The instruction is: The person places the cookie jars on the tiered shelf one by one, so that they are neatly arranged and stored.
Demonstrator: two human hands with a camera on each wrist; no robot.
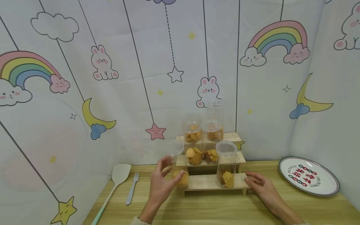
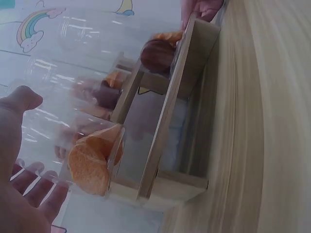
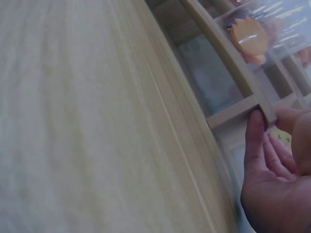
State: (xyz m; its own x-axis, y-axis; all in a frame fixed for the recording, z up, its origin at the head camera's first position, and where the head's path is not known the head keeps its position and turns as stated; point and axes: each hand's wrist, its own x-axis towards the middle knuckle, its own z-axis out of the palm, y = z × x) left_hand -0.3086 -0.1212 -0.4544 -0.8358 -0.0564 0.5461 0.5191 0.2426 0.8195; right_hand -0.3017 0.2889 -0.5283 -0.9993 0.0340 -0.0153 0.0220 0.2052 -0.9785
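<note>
A stepped wooden stand (image 1: 201, 182) carries several clear lidded jars of cookies on its three tiers. At the left end of its lowest tier stands a cookie jar (image 1: 176, 156). My left hand (image 1: 161, 181) holds this jar, with the thumb on one side and the fingers on the other. In the left wrist view, orange cookies (image 2: 90, 165) show low in the jar. My right hand (image 1: 264, 190) pinches the right end of the lowest tier; in the right wrist view one finger (image 3: 255, 141) lies beneath the board. Another cookie jar (image 1: 226, 165) stands on that tier's right side.
On the left of the wooden table (image 1: 197, 212) lie a white spatula (image 1: 121, 175) with a green handle and a fork (image 1: 132, 189). A white plate with red print (image 1: 323, 181) lies at the right. Behind hangs a cartoon-printed cloth (image 1: 135, 93).
</note>
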